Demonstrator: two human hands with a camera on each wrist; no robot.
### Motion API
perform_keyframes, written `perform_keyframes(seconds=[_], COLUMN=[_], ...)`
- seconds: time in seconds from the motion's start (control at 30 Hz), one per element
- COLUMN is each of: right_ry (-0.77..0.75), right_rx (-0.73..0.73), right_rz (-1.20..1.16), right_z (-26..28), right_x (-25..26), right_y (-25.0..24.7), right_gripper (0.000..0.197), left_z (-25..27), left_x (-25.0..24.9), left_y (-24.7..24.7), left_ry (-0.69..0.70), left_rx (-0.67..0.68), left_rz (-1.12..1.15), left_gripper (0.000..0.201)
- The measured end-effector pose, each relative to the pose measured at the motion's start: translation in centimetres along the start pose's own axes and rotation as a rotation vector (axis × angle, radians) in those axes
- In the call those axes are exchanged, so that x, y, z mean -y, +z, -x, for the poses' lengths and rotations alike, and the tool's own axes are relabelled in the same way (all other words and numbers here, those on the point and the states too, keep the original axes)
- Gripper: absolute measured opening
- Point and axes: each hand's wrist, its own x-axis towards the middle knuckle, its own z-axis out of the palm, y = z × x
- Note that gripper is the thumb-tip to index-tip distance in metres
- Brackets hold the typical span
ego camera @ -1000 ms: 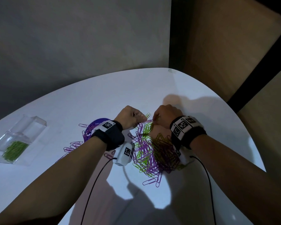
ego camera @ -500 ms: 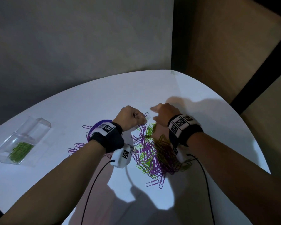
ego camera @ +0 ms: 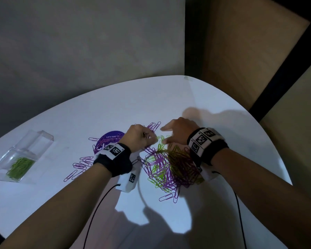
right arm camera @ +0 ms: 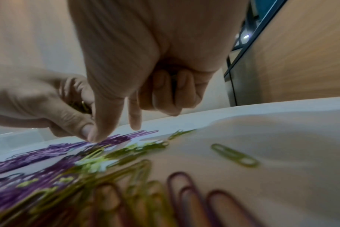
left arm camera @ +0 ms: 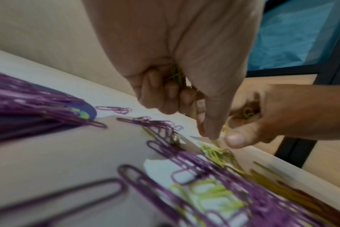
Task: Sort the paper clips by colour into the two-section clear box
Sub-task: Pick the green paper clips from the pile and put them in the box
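Observation:
A mixed pile of purple and green paper clips [ego camera: 165, 168] lies mid-table. My left hand [ego camera: 142, 137] hovers at its far edge as a fist, fingers curled round a few green clips [left arm camera: 175, 75], thumb tip down near the pile. My right hand [ego camera: 180, 133] is just to its right. Its index finger [right arm camera: 134, 119] and thumb [right arm camera: 105, 122] reach down to the clips, while its other fingers curl round green clips [left arm camera: 246, 113]. The clear two-section box [ego camera: 0, 174] stands far left, with green clips [ego camera: 20, 167] in its near section and nothing visible in the far one.
Separated purple clips [ego camera: 81, 164] lie left of my left wrist, partly on a round purple sticker [ego camera: 111, 139]. One green clip [right arm camera: 235, 155] lies apart to the right of the pile. The white table [ego camera: 223, 105] curves off at the far and right edges.
My right hand went from a closed fist to index finger and thumb stretched out over the pile's far edge. The left fist has hardly moved.

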Motion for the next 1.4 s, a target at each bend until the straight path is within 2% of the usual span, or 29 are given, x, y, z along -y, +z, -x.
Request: perform_keyframes(seconds=[0.13,0.3,0.43,0.47,0.53,0.57,0.63,0.7,0.8,0.93,1.0,1.2,1.4], right_ry=[0.021,0.08,0.109,0.114,0.144,0.161,0.179,0.166,0.154,0.142,0.143,0.11,0.092], right_rx=[-0.002,-0.057,-0.076,-0.087,-0.103,-0.102,-0.056,-0.002,-0.011,0.021,0.034,-0.01,-0.046], right_rz=[0.042,0.035,0.046,0.06,0.108,0.123,0.129,0.134,0.12,0.163,0.185,0.064,0.042], right_z=[-0.4,-0.2,-0.1,-0.1,0.1,0.2,0.6,0.9,1.1,0.6,0.4,0.9,1.3], right_x=[1.0,-0.3,-0.9,-1.0,-1.4,-1.7,-2.2,-2.8,-3.5,-3.6,-3.2,-2.7,-2.5], right_y=[1.3,0.7,0.1,0.0,-0.4,-0.6,-1.0,-1.1,-1.1,-1.1,-1.0,-0.6,0.3], right_gripper=[0.045,0.036,0.042,0.038,0.024,0.024,0.032,0.037,0.046,0.079,0.075,0.025,0.019], left_z=[0.8,2.3,2.2,1.9,1.1,0.5,-0.5,-0.9,-0.6,0.4,0.3,-0.8,-1.1], left_x=[0.0,2.3,1.4,0.7,-0.3,-0.6,-1.6,-2.5,-2.8,-3.7,-4.2,-4.9,-3.8], left_y=[0.9,0.8,0.5,0.5,0.9,1.3,1.8,1.7,1.6,3.6,4.9,6.0,4.9], left_ry=[0.017,-0.073,-0.053,-0.029,0.034,0.053,0.057,0.011,-0.054,-0.12,-0.141,-0.149,-0.037], left_rx=[0.088,0.011,0.016,0.039,0.08,0.098,0.097,0.044,-0.061,-0.01,-0.037,-0.012,0.018], left_rz=[0.009,0.058,0.079,0.061,0.001,-0.03,-0.094,-0.144,-0.242,-0.475,-0.493,-0.349,-0.257], left_gripper=[0.012,0.001,0.002,0.004,0.031,0.038,0.035,0.006,0.028,0.062,0.069,0.038,0.024])
